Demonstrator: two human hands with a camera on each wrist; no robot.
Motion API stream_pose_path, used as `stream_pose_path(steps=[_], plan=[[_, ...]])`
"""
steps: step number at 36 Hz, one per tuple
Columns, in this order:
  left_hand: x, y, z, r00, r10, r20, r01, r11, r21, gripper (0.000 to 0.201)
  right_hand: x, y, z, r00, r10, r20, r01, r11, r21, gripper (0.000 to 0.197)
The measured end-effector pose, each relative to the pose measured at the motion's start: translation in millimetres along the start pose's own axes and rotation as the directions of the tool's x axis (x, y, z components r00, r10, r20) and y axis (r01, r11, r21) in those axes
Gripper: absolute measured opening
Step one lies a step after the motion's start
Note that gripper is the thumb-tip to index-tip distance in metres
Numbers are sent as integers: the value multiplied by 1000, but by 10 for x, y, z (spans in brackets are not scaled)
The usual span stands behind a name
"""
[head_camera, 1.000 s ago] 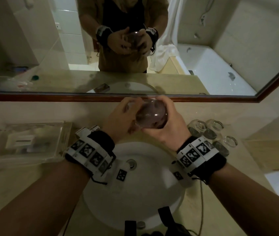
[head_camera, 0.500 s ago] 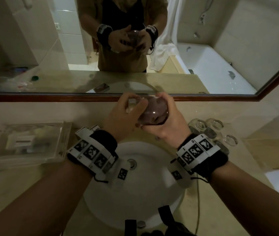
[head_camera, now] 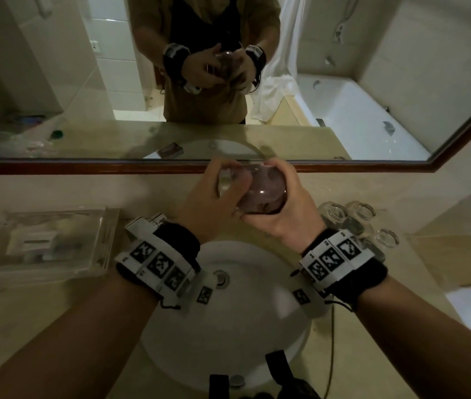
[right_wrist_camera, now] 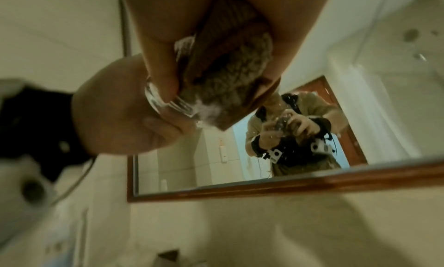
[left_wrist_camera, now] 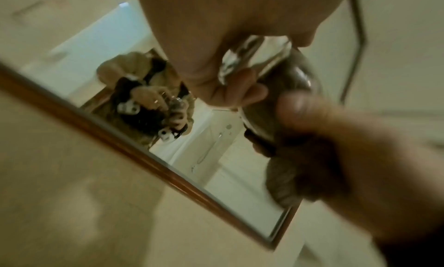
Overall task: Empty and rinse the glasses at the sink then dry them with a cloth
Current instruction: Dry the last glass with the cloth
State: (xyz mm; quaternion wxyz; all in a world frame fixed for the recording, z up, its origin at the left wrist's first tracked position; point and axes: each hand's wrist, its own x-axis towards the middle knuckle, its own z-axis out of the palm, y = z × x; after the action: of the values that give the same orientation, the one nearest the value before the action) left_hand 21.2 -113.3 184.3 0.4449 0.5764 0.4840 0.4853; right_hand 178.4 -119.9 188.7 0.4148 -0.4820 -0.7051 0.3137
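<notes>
Both hands hold one clear glass [head_camera: 260, 194] on its side above the white sink [head_camera: 228, 335]. A brownish cloth [right_wrist_camera: 228, 75] is stuffed inside the glass and shows through its wall. My left hand [head_camera: 211, 205] grips the glass's thick left end, thumb across it. My right hand [head_camera: 289, 211] wraps around the right side of the body. In the left wrist view the left hand [left_wrist_camera: 216, 48] curls round the glass [left_wrist_camera: 254, 62], and the right hand [left_wrist_camera: 341, 157] is blurred. In the right wrist view the right hand's fingers [right_wrist_camera: 163, 69] clamp the glass [right_wrist_camera: 158, 102].
Several other clear glasses [head_camera: 352, 223] stand on the counter right of the sink. A clear tray [head_camera: 90, 254] with small items lies on the counter to the left. The mirror [head_camera: 343, 125] runs along the wall just behind the hands. The drain [head_camera: 220, 278] sits below the wrists.
The glass has stayed between both hands above the sink. The left thumb has shifted across the glass and the hands have turned it slightly.
</notes>
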Motion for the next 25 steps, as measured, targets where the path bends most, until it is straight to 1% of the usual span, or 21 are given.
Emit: stream_pose_path(steps=[1, 2, 3, 4, 6, 8, 9, 10, 12, 13, 14, 16, 17, 18, 19, 20, 21, 22, 23, 25], plan=[[38, 10, -1, 989, -139, 45, 143, 982, -119, 32, 7, -8, -10, 996, -90, -15, 87, 985, -151, 78], [77, -1, -1, 963, -252, 100, 268, 939, -216, 44, 9, -6, -17, 983, -182, -12, 170, 940, -295, 76], [106, -4, 6, 941, -311, 135, 337, 905, -261, 49, 10, 4, -21, 969, -246, -1, 226, 891, -393, 75], [116, 9, 20, 933, -334, 134, 358, 894, -269, 47, 10, 8, -26, 965, -263, 13, 242, 866, -437, 76], [95, 50, 59, 944, -319, 87, 330, 914, -237, 35, 10, -5, -39, 982, -191, 16, 181, 898, -402, 79], [38, 63, 76, 966, -259, 8, 257, 957, -133, 26, 15, -17, -38, 997, -73, 37, 81, 955, -284, 85], [12, 42, 72, 981, -191, -29, 189, 980, -60, 25, 16, -29, -36, 999, -16, 52, 27, 976, -215, 88], [-5, 5, 68, 994, -92, -55, 94, 995, 26, 24, 24, -29, -32, 997, 35, 62, -27, 991, -134, 89], [-35, -50, 69, 993, 102, -66, -88, 979, 185, 26, 18, -13, -28, 990, 114, 83, -117, 993, 31, 88], [-53, -52, 75, 986, 156, -67, -137, 964, 230, 27, 9, 5, -27, 987, 132, 93, -140, 986, 88, 88], [-69, -53, 78, 981, 180, -69, -157, 955, 251, 27, -2, 18, -25, 987, 133, 94, -144, 982, 119, 87], [-86, -44, 67, 974, 209, -86, -181, 950, 254, 28, -26, 13, -16, 992, 102, 72, -110, 987, 117, 85], [-82, -34, 52, 974, 205, -92, -178, 955, 239, 26, -36, 2, -10, 996, 71, 46, -75, 993, 94, 84], [-71, -12, 36, 983, 165, -83, -147, 970, 192, 24, -40, 1, -10, 1000, 27, 11, -27, 999, 36, 83], [-58, 28, 26, 995, 79, -58, -73, 991, 110, 23, -42, -8, -15, 999, -39, -22, 38, 997, -68, 81], [-43, 68, 23, 999, -37, -15, 37, 999, 9, 27, -35, -7, -22, 992, -121, -40, 110, 971, -212, 79], [-34, 96, 27, 990, -140, 25, 142, 987, -80, 33, -27, 7, -29, 979, -200, -36, 175, 921, -347, 76], [-28, 118, 31, 979, -200, 37, 203, 971, -126, 35, -25, 19, -36, 968, -249, -24, 214, 876, -432, 75], [-25, 142, 39, 978, -208, 25, 209, 970, -125, 33, -29, 22, -41, 965, -262, -18, 224, 856, -466, 75], [-36, 152, 65, 993, -122, -1, 122, 990, -68, 25, -53, -11, -44, 971, -234, -39, 195, 883, -428, 77]])
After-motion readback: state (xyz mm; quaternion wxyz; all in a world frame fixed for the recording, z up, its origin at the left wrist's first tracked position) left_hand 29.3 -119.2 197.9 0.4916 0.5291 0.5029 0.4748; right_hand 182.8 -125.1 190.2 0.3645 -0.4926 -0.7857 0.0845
